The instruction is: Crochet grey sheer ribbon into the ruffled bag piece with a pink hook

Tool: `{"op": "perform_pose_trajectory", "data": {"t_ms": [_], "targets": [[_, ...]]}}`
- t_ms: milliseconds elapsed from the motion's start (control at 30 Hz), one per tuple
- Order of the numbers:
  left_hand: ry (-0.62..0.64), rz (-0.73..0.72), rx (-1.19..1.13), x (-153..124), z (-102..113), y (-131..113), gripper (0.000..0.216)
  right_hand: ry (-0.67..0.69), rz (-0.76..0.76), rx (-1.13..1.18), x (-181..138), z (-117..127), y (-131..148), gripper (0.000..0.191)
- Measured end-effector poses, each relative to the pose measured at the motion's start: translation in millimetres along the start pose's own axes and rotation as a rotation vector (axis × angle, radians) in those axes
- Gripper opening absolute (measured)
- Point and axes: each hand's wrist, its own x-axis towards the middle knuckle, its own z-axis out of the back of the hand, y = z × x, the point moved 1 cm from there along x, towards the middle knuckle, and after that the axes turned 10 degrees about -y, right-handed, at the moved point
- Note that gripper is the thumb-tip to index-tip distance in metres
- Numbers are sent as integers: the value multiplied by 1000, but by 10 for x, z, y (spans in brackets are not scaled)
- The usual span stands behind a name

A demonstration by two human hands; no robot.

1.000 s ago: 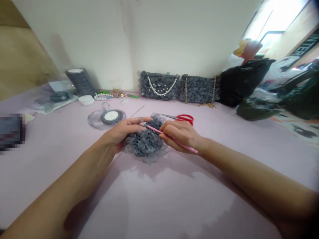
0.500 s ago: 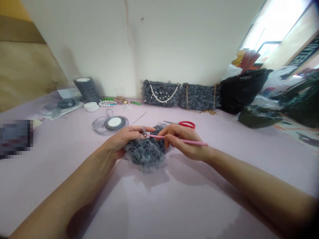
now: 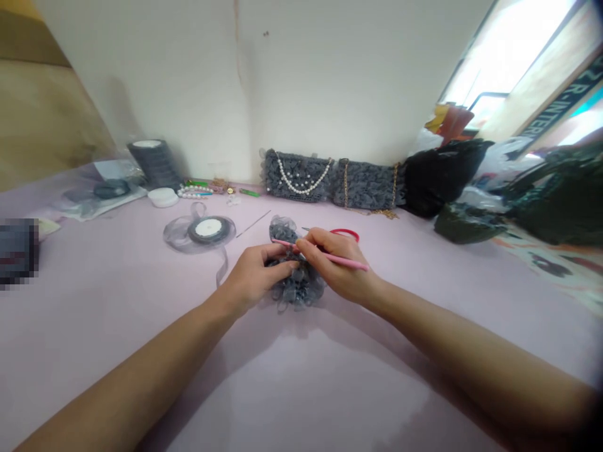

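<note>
My left hand [image 3: 257, 276] is closed round a ruffled grey ribbon piece [image 3: 294, 285] on the pale pink table [image 3: 301, 376]. My right hand [image 3: 336, 263] pinches a thin pink crochet hook [image 3: 343, 260], whose tip pokes into the top of the grey piece. A sheer grey ribbon strand [image 3: 221, 267] runs from my left hand to a ribbon spool [image 3: 207, 228] lying flat to the left. Red-handled scissors [image 3: 346, 233] lie just behind my right hand, partly hidden by it.
Two grey ruffled bags [image 3: 294, 176] with pearl and chain handles lean on the back wall. A stack of ribbon rolls [image 3: 153, 162], a white lid [image 3: 162, 196], beads [image 3: 193, 190] and a long needle [image 3: 254, 223] lie back left. Dark plastic bags [image 3: 443, 176] crowd the right.
My left hand curled from outstretched fingers into a grip on the grey piece, which is now bunched up and more upright. The hook's tip shifted to the piece's top.
</note>
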Motion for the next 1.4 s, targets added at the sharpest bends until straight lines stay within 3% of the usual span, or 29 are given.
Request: {"op": "perform_pose_trajectory", "data": {"t_ms": [167,300,400,467,567,633,800,1033,1200,1400], "targets": [[-29,-126,286,-29,-6,-40,30,115,-171,93,-15,23,93,37],[-49,-297,479,13,120,-92,32,95,-221,241,-19,8,29,35],[-185,-437,696,81,264,-128,33,88,-190,292,-17,10,-20,34],[-325,-455,775,111,342,-155,33,93,-181,317,-19,15,-36,34],[-402,-392,600,105,382,-197,30,106,-178,357,-20,19,-43,34],[-337,-286,378,82,359,-215,37,112,-183,377,-18,21,-51,33],[-184,-52,19,40,258,-223,80,97,-193,398,-20,23,-85,32],[-119,152,-116,15,180,-191,81,101,-127,329,-34,8,-87,32],[-116,176,-148,-1,142,-167,83,75,-49,295,-49,-1,-109,31],[-79,145,-151,-21,100,-111,104,47,21,240,-104,-44,-148,32]]}}
